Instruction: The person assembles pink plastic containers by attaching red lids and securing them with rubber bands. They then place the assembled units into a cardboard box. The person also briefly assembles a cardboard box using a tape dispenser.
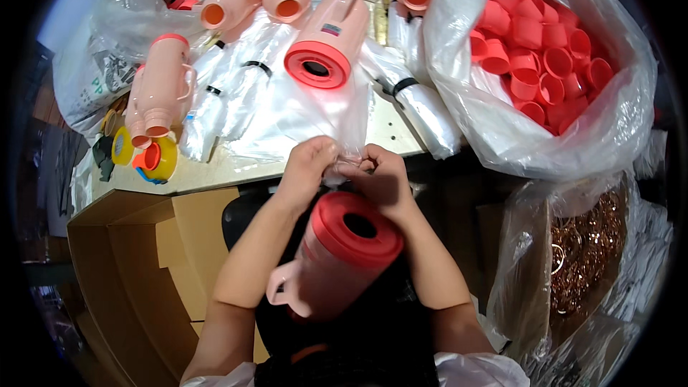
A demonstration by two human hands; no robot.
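Observation:
At the table's front edge, my left hand (309,166) and my right hand (381,180) are close together, fingers closed on the gathered end of a clear plastic bag (304,125). The bag spreads away from me over the tabletop. Below my hands, a pink jug (333,272) with a red base ring rests at my lap, its handle to the left and its dark round opening toward me. Beyond the bag a second pink jug (333,32) lies with its red base facing me. Whether the plastic wraps that jug, I cannot tell.
Bundled clear bags (423,115) lie on the table (390,129). More pink jugs (163,86) stand left and at the back. A large sack of red cups (548,57) is at right, above a bag of copper-coloured rings (588,258). An open cardboard box (129,265) sits lower left.

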